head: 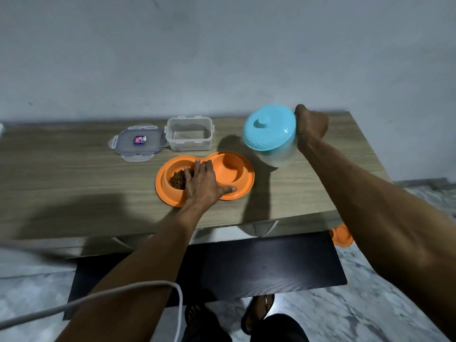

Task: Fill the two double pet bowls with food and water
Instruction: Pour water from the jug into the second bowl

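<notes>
An orange double pet bowl (241, 191) lies on the wooden table (74, 183). Its left cup holds brown kibble (177, 181); its right cup looks empty. My left hand (204, 183) rests flat on the bowl's middle, fingers spread, thumb on the near rim. My right hand (311, 124) grips a clear jug with a turquoise lid (270, 128), held tilted in the air just right of the bowl. A second orange double bowl (341, 235) sits on the floor past the table's right front corner, partly hidden by my right arm.
An empty clear plastic food box (188, 134) stands at the back of the table, its grey clip lid (139, 143) lying to its left. A dark mat (246, 267) lies on the marble floor under the table's front edge. A white cable (98, 297) crosses the lower left.
</notes>
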